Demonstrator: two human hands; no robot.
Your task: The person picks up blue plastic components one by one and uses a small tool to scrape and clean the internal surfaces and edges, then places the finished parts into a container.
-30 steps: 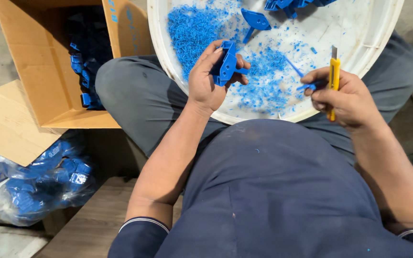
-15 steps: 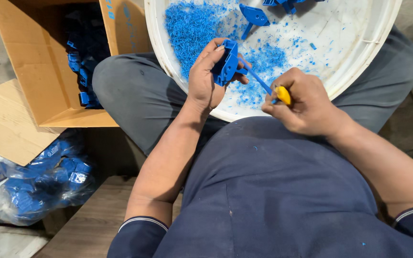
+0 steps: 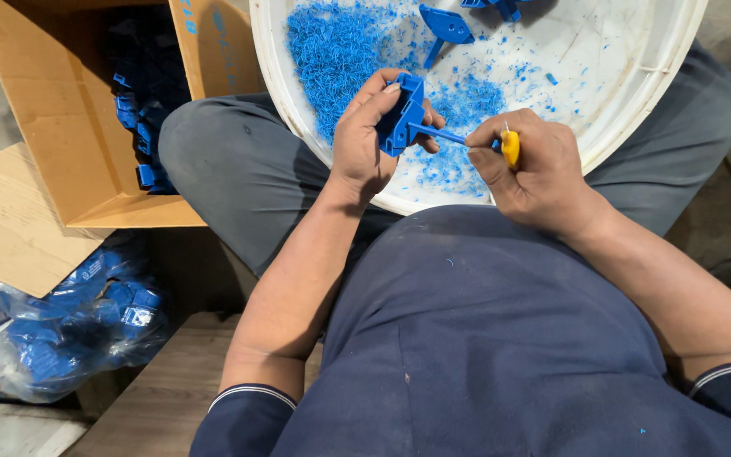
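Note:
My left hand (image 3: pixel 365 140) grips a small blue plastic part (image 3: pixel 402 121) above the rim of a big white round tray (image 3: pixel 636 93) resting on my lap. My right hand (image 3: pixel 526 165) holds a yellow-handled knife (image 3: pixel 509 145), its tip against the thin blue stem sticking out of the part toward the right. Blue plastic shavings (image 3: pixel 336 51) lie heaped in the tray. Another blue part (image 3: pixel 446 27) lies farther up in the tray.
An open cardboard box (image 3: pixel 69 127) with several blue parts (image 3: pixel 145 101) stands at my left knee. A clear plastic bag of blue parts (image 3: pixel 86 330) lies on the floor below it. A wooden board (image 3: pixel 154 398) is under me.
My right hand has brought the knife from the right side in to the blue part. The left hand kept hold of the part and turned it slightly.

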